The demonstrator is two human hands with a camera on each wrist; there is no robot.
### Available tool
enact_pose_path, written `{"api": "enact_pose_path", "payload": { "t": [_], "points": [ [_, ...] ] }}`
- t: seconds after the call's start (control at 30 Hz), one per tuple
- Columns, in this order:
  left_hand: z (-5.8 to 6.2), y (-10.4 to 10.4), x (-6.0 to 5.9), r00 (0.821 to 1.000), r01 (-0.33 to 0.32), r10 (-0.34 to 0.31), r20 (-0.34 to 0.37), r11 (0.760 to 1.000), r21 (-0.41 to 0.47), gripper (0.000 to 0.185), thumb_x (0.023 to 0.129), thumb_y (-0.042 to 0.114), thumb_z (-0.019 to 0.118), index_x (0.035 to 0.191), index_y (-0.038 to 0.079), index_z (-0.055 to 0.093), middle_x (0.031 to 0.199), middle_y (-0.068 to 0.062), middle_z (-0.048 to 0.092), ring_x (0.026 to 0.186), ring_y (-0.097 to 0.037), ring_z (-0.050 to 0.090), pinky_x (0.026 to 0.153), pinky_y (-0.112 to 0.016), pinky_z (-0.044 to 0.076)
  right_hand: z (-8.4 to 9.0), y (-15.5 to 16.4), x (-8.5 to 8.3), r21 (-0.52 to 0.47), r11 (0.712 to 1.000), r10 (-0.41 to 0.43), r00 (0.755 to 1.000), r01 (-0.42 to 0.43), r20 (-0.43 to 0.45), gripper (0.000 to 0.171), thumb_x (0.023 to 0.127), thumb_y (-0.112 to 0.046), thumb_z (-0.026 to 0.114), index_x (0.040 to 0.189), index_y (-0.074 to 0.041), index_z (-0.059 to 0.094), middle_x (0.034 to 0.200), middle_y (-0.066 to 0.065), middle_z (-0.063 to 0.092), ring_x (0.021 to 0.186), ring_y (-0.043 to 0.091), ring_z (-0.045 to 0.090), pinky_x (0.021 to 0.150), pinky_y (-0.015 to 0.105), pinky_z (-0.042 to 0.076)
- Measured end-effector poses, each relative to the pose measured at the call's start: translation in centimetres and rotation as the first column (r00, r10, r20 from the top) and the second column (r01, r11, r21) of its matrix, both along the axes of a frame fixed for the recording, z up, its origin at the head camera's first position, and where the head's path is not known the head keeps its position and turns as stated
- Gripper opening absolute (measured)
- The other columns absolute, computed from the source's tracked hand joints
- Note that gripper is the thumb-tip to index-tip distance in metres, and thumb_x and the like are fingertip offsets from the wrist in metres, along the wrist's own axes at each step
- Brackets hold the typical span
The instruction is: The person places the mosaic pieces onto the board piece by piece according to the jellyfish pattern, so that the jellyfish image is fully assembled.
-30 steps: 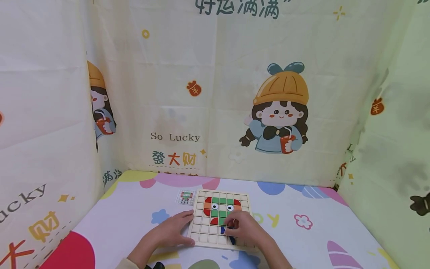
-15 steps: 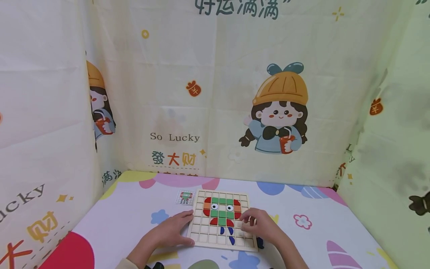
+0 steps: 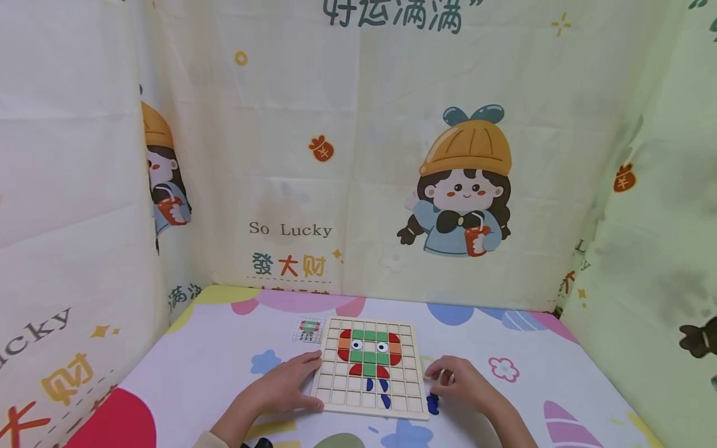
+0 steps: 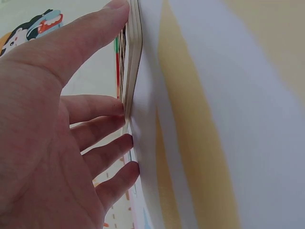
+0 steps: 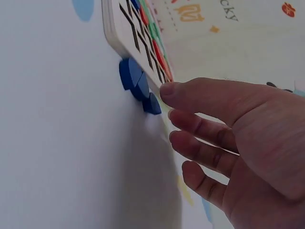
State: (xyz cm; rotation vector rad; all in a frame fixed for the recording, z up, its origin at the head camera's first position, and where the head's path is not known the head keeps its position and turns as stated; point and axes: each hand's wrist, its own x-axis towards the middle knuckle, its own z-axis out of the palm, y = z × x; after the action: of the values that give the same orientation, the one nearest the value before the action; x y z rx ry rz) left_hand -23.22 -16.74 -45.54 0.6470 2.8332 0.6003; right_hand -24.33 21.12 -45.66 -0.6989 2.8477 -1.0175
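Observation:
A wooden grid board (image 3: 338, 398) lies on the table, with red, green and orange tiles and two eye tiles forming a face-like figure. Under that figure sit three dark blue curved pieces (image 3: 385, 401). My left hand (image 3: 285, 384) rests at the board's left edge; in the left wrist view its thumb and fingertips touch the wooden side. Off the board's right edge is my right hand (image 3: 462, 382), fingers loosely bent, nothing visible between them. Several loose blue pieces (image 5: 133, 76) lie beside the board's corner, right by the thumb tip in the right wrist view.
A small picture card (image 3: 307, 330) with a similar figure lies at the board's upper left. The tabletop (image 3: 476, 339) has a colourful printed cover. Printed cloth walls (image 3: 370, 186) stand behind and on both sides.
My right hand has moved right, off the board to the loose blue pieces, leaving a red piece and a blue piece uncovered on the grid. My left hand has stayed put.

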Motion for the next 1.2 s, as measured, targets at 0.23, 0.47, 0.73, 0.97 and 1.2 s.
{"api": "enact_pose_path", "payload": {
  "t": [0.23,0.47,0.73,0.97,1.2],
  "points": [
    [-0.1,0.0,0.1,1.0,0.011,-0.011,-0.009,1.0,0.002,0.09,0.067,0.062,0.067,0.137,0.013,0.042,0.146,-0.002,0.035,0.133,-0.029,0.034,0.104,-0.051,0.035,-0.6,0.9,0.3,0.034,0.999,-0.024,0.998,0.022,0.051,0.02,0.074,-0.019,0.074,0.092,-0.015,0.068,0.079,-0.003,0.058,0.068,0.007,0.048,0.057,0.017,0.042],
    [-0.1,-0.1,0.0,1.0,0.008,-0.008,-0.009,1.0,0.001,0.09,0.067,0.062,0.068,0.137,0.013,0.042,0.146,-0.002,0.035,0.133,-0.029,0.035,0.104,-0.051,0.035,-0.7,1.4,0.4,-0.001,1.0,0.029,0.997,-0.029,0.065,0.019,0.073,-0.017,0.074,0.091,-0.015,0.067,0.078,-0.003,0.058,0.068,0.008,0.049,0.058,0.017,0.042],
    [0.0,0.0,0.1,1.0,0.008,-0.008,-0.006,1.0,0.003,0.089,0.067,0.062,0.067,0.137,0.014,0.042,0.147,-0.001,0.035,0.133,-0.029,0.034,0.105,-0.052,0.034,-0.7,1.2,0.6,0.012,1.0,0.011,0.998,-0.011,0.06,0.02,0.072,-0.016,0.076,0.089,-0.015,0.065,0.077,-0.003,0.057,0.068,0.007,0.048,0.057,0.017,0.042],
    [0.0,0.1,0.1,1.0,-0.005,0.005,0.008,1.0,-0.001,0.089,0.067,0.062,0.067,0.138,0.015,0.042,0.147,0.0,0.034,0.134,-0.028,0.033,0.105,-0.052,0.034,-0.8,1.1,0.6,0.037,0.999,-0.011,1.0,0.01,0.028,0.02,0.07,-0.016,0.076,0.085,-0.015,0.064,0.076,-0.004,0.056,0.067,0.005,0.048,0.057,0.018,0.042],
    [-0.2,0.0,0.0,1.0,-0.004,0.004,0.001,1.0,-0.003,0.089,0.067,0.063,0.067,0.137,0.015,0.042,0.147,-0.001,0.034,0.134,-0.028,0.033,0.105,-0.052,0.034,-0.9,0.7,0.6,0.039,0.999,-0.013,1.0,0.013,0.006,0.017,0.069,-0.015,0.076,0.081,-0.014,0.064,0.075,-0.004,0.056,0.066,0.003,0.047,0.056,0.017,0.043]
  ]
}}
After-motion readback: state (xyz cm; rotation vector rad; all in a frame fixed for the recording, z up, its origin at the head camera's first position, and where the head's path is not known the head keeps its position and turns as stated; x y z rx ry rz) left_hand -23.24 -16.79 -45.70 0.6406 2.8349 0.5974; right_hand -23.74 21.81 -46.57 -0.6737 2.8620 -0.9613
